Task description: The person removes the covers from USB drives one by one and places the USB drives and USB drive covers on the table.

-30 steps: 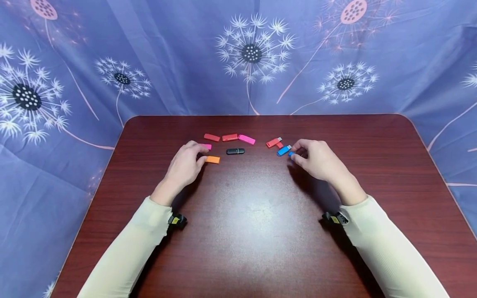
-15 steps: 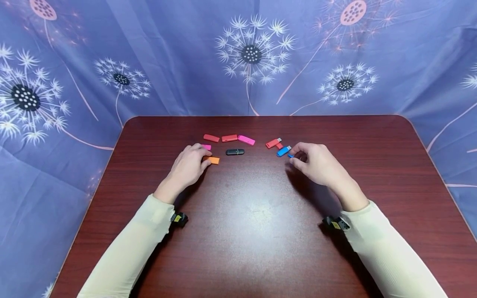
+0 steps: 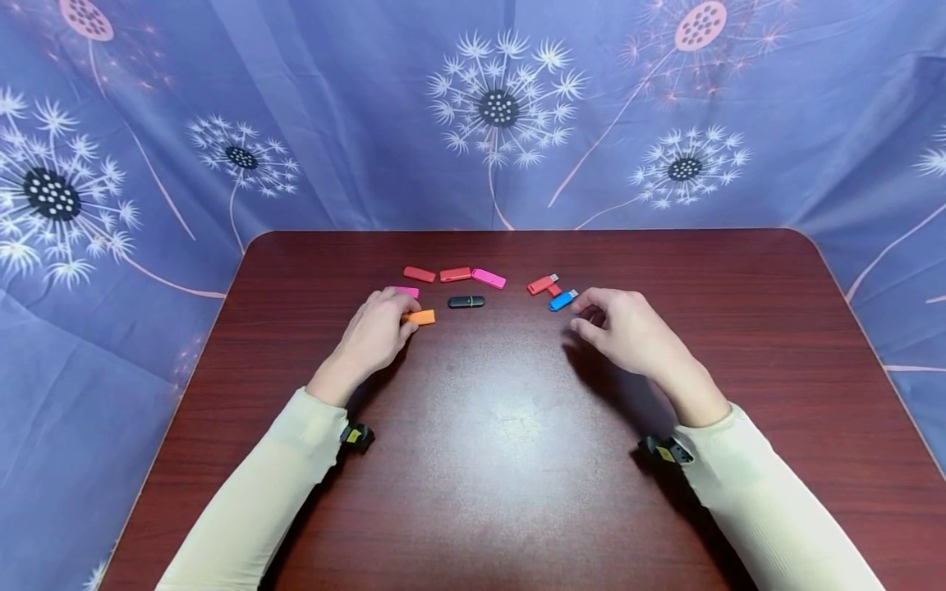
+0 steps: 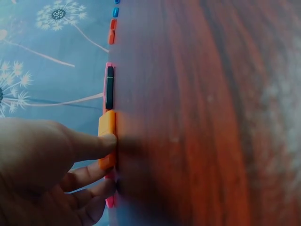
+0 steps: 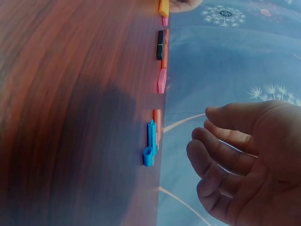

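My left hand (image 3: 375,330) pinches an orange USB stick (image 3: 423,317) between thumb and fingers; in the left wrist view the thumb lies across the orange stick (image 4: 107,123). A pink USB stick (image 3: 408,291) lies just behind that hand, partly hidden by it. On the other side, my right hand (image 3: 619,327) hovers with relaxed, parted fingers and holds nothing. Closest to it is a blue USB stick (image 3: 562,300), its metal plug bare. The small blue cap (image 5: 148,157) shows in the right wrist view, hidden behind the fingers in the head view.
Between the hands lie a black USB stick (image 3: 466,302), two red ones, the left (image 3: 419,274) and the middle (image 3: 455,274), and a pink one (image 3: 489,278). An uncapped red stick (image 3: 542,284) with its red cap (image 3: 555,290) is beside the blue one. A patterned cloth (image 3: 369,123) hangs behind the table.
My right fingers have let go of the blue cap and drawn slightly back toward me. The left hand has shifted a little right and closed its fingers on the orange USB stick.
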The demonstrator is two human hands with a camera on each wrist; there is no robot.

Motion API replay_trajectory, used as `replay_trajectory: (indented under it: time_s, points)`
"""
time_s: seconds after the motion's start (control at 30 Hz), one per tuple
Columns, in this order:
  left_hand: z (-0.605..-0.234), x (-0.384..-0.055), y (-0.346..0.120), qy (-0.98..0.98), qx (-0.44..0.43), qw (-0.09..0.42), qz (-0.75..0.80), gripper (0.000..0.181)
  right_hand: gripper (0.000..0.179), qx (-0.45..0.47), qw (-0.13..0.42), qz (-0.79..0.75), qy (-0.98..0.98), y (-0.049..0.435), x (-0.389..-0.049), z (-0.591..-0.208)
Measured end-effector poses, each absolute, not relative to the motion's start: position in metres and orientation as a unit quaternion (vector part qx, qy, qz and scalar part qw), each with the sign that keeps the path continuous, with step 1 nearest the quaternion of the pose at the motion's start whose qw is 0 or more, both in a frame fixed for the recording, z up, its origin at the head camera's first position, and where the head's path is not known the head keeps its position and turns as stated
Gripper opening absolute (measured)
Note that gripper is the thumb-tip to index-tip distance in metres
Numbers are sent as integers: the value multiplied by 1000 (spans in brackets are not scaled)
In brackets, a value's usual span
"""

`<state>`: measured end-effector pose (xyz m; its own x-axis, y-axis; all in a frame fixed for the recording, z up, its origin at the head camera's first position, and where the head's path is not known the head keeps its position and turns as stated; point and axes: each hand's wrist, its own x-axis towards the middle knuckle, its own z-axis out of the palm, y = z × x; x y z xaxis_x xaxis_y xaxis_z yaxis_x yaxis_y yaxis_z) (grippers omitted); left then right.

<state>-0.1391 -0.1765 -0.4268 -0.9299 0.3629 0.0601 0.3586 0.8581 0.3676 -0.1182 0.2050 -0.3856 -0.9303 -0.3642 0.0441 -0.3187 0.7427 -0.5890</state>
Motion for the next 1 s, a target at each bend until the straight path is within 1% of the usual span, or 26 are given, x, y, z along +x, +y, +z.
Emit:
replay_trajectory:
  time_s: [0.47,0.77,1.0]
  points:
    - [-426,-136,-173,963,165,35,211,16,9,-204,26,-324,924,194,-115,-389]
    - [-423,-131,-166,954,175,22,242,11,10,-223,13,-338,914,187,-113,-391]
    - [-413,-123,-153,945,189,-3,268,11,13,-257,-16,-341,904,181,-110,-390]
